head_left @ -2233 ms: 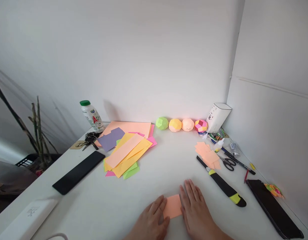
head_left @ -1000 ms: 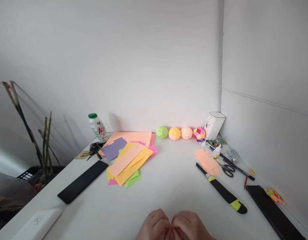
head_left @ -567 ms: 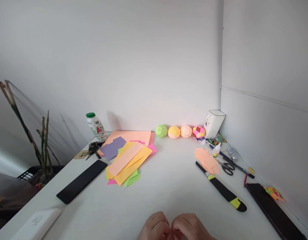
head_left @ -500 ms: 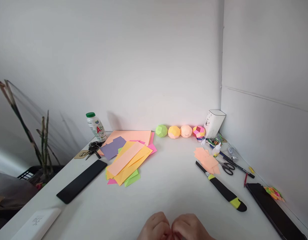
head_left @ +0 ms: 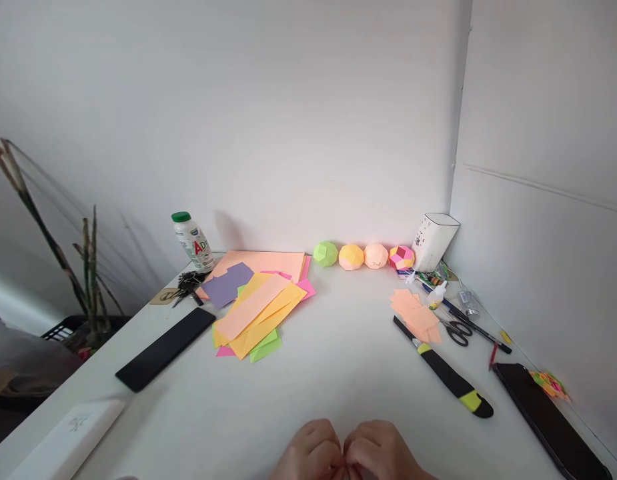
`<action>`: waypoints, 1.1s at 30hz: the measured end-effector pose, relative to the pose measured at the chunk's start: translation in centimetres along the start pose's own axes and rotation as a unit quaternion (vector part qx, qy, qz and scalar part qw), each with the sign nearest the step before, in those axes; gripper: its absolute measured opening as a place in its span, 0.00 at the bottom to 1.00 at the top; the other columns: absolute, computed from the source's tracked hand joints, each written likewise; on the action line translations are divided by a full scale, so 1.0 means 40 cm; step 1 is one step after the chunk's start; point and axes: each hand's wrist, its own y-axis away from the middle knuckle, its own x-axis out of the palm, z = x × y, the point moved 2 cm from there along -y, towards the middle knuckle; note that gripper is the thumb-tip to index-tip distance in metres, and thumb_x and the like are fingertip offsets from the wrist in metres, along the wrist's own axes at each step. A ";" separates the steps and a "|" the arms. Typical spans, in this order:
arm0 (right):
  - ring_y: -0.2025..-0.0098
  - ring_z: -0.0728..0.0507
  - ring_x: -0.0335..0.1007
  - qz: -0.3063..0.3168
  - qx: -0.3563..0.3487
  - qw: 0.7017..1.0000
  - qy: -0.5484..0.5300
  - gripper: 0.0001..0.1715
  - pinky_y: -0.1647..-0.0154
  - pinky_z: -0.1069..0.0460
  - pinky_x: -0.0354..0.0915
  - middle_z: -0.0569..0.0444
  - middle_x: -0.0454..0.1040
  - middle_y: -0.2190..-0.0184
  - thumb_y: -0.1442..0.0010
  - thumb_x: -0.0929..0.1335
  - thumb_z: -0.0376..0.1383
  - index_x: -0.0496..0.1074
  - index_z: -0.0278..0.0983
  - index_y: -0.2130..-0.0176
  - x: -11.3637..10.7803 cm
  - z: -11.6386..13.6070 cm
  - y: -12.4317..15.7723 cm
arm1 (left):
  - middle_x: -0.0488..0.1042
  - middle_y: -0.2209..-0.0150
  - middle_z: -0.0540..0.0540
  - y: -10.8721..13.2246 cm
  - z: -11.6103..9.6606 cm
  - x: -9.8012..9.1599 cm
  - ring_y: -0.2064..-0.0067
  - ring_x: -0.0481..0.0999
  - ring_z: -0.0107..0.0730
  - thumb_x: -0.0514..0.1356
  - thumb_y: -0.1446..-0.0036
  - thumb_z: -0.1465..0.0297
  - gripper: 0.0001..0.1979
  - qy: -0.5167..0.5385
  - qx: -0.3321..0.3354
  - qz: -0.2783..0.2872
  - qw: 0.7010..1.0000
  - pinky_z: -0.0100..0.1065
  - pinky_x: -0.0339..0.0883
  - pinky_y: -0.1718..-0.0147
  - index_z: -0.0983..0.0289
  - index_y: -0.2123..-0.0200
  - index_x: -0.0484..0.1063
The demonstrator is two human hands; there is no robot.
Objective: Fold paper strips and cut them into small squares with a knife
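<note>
At the bottom middle, my left hand (head_left: 313, 450) and my right hand (head_left: 378, 448) meet over the white table (head_left: 318, 380), fingers curled and fingertips pressed together. Whatever they pinch is hidden behind the fingers. To the right lies a utility knife (head_left: 445, 370) with a black and lime handle, its tip toward the small peach paper pieces (head_left: 415, 315). Left of centre is a loose pile of coloured paper strips (head_left: 261, 310) in yellow, peach, green and pink. Four-colour paper balls aside, a green paper ball (head_left: 325, 254) stands at the wall.
More paper balls (head_left: 376, 256) line the wall beside a white container (head_left: 435, 241). Scissors (head_left: 459, 333), a glue bottle (head_left: 437, 295) and a phone (head_left: 551, 420) lie right. A black slab (head_left: 167, 349), white box (head_left: 68, 440), keys (head_left: 191, 283) and bottle (head_left: 193, 241) stand left.
The view has shifted slightly, so the things on the table sit a little higher in the picture. My hands stay together at the bottom, fingers still curled.
</note>
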 end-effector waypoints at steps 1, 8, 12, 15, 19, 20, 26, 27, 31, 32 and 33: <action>0.80 0.51 0.57 0.004 0.002 1.000 0.005 0.11 0.79 0.55 0.54 0.58 0.66 0.81 0.45 0.60 0.32 0.59 0.39 0.78 0.002 -0.002 0.002 | 0.65 0.78 0.48 -0.001 0.000 -0.001 0.75 0.63 0.25 0.51 0.38 0.75 0.09 0.004 -0.002 0.001 1.000 0.25 0.55 0.77 0.61 0.72 0.58; 0.80 0.51 0.58 0.015 0.025 0.999 0.015 0.08 0.77 0.56 0.55 0.59 0.66 0.81 0.48 0.62 0.30 0.60 0.39 0.78 -0.002 -0.007 0.011 | 0.64 0.78 0.48 -0.005 0.000 -0.011 0.76 0.62 0.24 0.52 0.45 0.79 0.09 0.011 -0.011 0.009 1.000 0.24 0.54 0.78 0.60 0.72 0.57; 0.80 0.51 0.54 0.011 0.060 0.998 0.027 0.08 0.78 0.55 0.52 0.61 0.62 0.82 0.54 0.61 0.27 0.58 0.39 0.77 -0.028 -0.003 -0.006 | 0.62 0.79 0.48 -0.005 0.005 -0.015 0.77 0.61 0.24 0.52 0.53 0.82 0.11 0.016 -0.041 -0.024 0.999 0.25 0.52 0.78 0.60 0.74 0.55; 0.80 0.51 0.51 0.015 0.072 0.997 0.034 0.09 0.79 0.55 0.49 0.62 0.58 0.82 0.55 0.61 0.26 0.55 0.40 0.77 -0.056 -0.008 -0.019 | 0.61 0.78 0.48 -0.006 0.007 -0.022 0.77 0.61 0.24 0.52 0.57 0.82 0.11 0.034 -0.073 -0.035 0.996 0.25 0.52 0.78 0.61 0.74 0.55; 0.79 0.51 0.52 -0.034 0.088 0.995 0.042 0.09 0.79 0.55 0.49 0.61 0.57 0.81 0.51 0.60 0.26 0.55 0.40 0.75 -0.101 -0.038 -0.022 | 0.63 0.77 0.48 0.000 0.018 -0.040 0.76 0.62 0.24 0.52 0.57 0.82 0.10 0.053 -0.149 -0.033 0.987 0.25 0.54 0.77 0.61 0.75 0.56; 0.79 0.50 0.53 -0.058 0.099 0.993 0.034 0.09 0.78 0.56 0.51 0.61 0.58 0.80 0.49 0.60 0.26 0.56 0.40 0.74 -0.110 -0.045 -0.021 | 0.63 0.77 0.48 0.003 0.022 -0.044 0.76 0.63 0.24 0.52 0.57 0.82 0.10 0.053 -0.173 -0.031 0.983 0.25 0.54 0.76 0.61 0.75 0.57; 0.73 0.47 0.64 0.004 0.068 0.997 -0.022 0.06 0.73 0.55 0.60 0.54 0.72 0.73 0.43 0.64 0.36 0.66 0.38 0.63 -0.067 -0.022 -0.018 | 0.64 0.78 0.47 0.011 0.036 -0.024 0.76 0.63 0.23 0.52 0.61 0.83 0.10 0.057 -0.218 -0.004 0.974 0.24 0.55 0.76 0.62 0.77 0.58; 0.74 0.48 0.64 0.023 0.061 0.998 -0.025 0.05 0.74 0.55 0.59 0.54 0.72 0.74 0.43 0.64 0.36 0.68 0.38 0.64 -0.051 -0.014 -0.016 | 0.64 0.78 0.47 0.011 0.036 -0.017 0.77 0.63 0.23 0.52 0.61 0.82 0.10 0.059 -0.212 -0.001 0.975 0.24 0.55 0.77 0.62 0.77 0.58; 0.81 0.51 0.60 0.031 0.068 0.996 -0.038 0.09 0.79 0.57 0.55 0.58 0.68 0.82 0.43 0.61 0.30 0.68 0.38 0.72 -0.013 -0.005 -0.003 | 0.65 0.78 0.48 0.007 0.030 -0.003 0.76 0.64 0.23 0.52 0.60 0.81 0.09 0.070 -0.172 0.006 0.982 0.23 0.55 0.78 0.62 0.77 0.59; 0.81 0.51 0.59 0.025 0.066 0.997 -0.038 0.09 0.79 0.57 0.54 0.59 0.67 0.83 0.44 0.61 0.29 0.67 0.38 0.73 -0.011 -0.005 -0.001 | 0.66 0.78 0.49 0.005 0.028 -0.003 0.76 0.64 0.24 0.52 0.60 0.81 0.09 0.078 -0.163 0.010 0.984 0.23 0.55 0.77 0.62 0.77 0.59; 0.82 0.52 0.58 0.019 0.060 0.997 -0.037 0.09 0.80 0.57 0.53 0.59 0.66 0.83 0.45 0.61 0.29 0.67 0.38 0.74 -0.012 -0.006 0.000 | 0.66 0.77 0.49 0.003 0.024 -0.005 0.76 0.65 0.24 0.52 0.61 0.81 0.09 0.088 -0.156 0.015 0.984 0.23 0.56 0.77 0.62 0.77 0.59</action>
